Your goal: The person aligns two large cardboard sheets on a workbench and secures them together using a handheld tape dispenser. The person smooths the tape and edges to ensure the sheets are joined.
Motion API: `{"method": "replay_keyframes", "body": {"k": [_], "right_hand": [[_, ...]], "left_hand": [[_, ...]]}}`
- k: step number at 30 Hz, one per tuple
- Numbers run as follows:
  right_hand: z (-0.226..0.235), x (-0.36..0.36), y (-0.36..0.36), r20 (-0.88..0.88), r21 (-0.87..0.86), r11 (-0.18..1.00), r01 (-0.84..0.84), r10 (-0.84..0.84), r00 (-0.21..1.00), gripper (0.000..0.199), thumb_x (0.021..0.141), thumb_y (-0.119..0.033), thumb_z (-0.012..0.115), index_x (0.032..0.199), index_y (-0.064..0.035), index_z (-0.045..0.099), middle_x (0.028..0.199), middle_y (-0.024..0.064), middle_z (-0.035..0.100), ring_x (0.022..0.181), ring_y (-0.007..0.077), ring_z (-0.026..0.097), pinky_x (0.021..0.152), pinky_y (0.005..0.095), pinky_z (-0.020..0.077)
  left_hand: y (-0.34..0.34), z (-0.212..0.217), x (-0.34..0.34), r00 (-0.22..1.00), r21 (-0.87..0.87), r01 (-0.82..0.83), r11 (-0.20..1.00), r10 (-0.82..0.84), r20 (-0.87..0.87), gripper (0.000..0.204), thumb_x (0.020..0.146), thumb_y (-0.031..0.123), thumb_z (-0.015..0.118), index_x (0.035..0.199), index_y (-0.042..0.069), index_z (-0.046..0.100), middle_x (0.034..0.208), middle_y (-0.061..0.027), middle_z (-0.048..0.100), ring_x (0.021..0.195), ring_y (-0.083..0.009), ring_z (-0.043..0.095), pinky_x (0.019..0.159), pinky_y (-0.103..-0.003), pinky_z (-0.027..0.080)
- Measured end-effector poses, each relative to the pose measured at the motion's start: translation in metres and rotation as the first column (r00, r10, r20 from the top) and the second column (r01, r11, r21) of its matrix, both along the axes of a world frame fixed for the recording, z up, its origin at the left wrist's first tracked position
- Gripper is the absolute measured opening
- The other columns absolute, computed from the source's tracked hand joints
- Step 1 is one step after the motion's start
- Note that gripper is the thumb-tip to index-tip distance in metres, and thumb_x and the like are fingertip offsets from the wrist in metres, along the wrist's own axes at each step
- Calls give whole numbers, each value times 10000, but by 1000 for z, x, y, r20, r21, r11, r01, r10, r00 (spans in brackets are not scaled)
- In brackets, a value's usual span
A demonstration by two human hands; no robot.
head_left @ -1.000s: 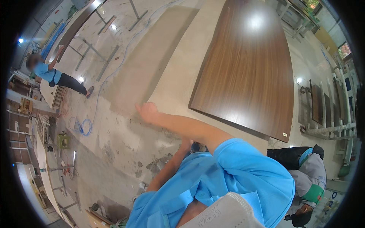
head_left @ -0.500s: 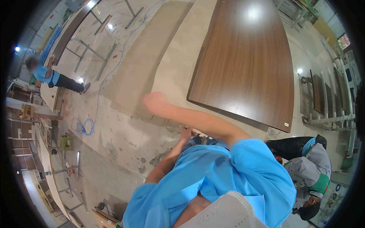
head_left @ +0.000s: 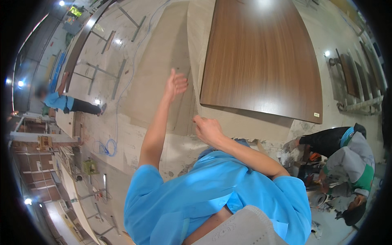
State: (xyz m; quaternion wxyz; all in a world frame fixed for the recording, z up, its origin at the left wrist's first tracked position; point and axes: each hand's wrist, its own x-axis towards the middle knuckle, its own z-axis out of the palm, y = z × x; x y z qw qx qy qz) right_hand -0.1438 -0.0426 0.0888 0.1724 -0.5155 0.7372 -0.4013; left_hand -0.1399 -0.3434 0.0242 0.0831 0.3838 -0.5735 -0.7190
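A large wooden panel with dark brown grain lies ahead of me on pale brown corrugated cardboard. The cardboard's ridged edge shows along the panel's left and near sides. My right hand is closed by the near left corner of this cardboard and appears to pinch its edge. Further out, my left hand reaches forward, fingers stretched and slightly blurred, holding nothing. Beneath it a flat brown sheet covers the floor.
Close on my right, a person crouches among tools. Beyond, a rack holds upright panels. To the left, another person stands at a long workbench. Metal trestles and a coiled blue hose are on the floor there.
My right hand has moved right, and the cardboard edge has shifted right with it towards the panel. From near my body, my left hand has reached forward and opened.
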Motion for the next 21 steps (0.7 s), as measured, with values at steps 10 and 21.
{"method": "replay_keyframes", "body": {"k": [10, 21], "right_hand": [[-12, 19, -21, 1, 35, 999, -2, 2, 1000, 147, 859, -96, 590, 996, -50, 564, 712, 177, 658, 667, 386, 660, 606, 513, 514], [-36, 16, 53, 219, 132, 991, -9, -20, 976, 234, 896, -98, 561, 1121, -76, 625, 755, 198, 681, 729, 398, 680, 681, 525, 539]], "left_hand": [[-28, 70, -121, 612, -571, 764, 301, -57, 789, 427, 837, 336, 613, 641, -35, 697, 694, -218, 691, 755, -345, 708, 732, -426, 558], [121, 51, -159, 667, -671, 740, -37, -85, 740, 226, 820, 192, 607, 862, 51, 779, 895, -182, 751, 864, -361, 733, 724, -458, 573]]}}
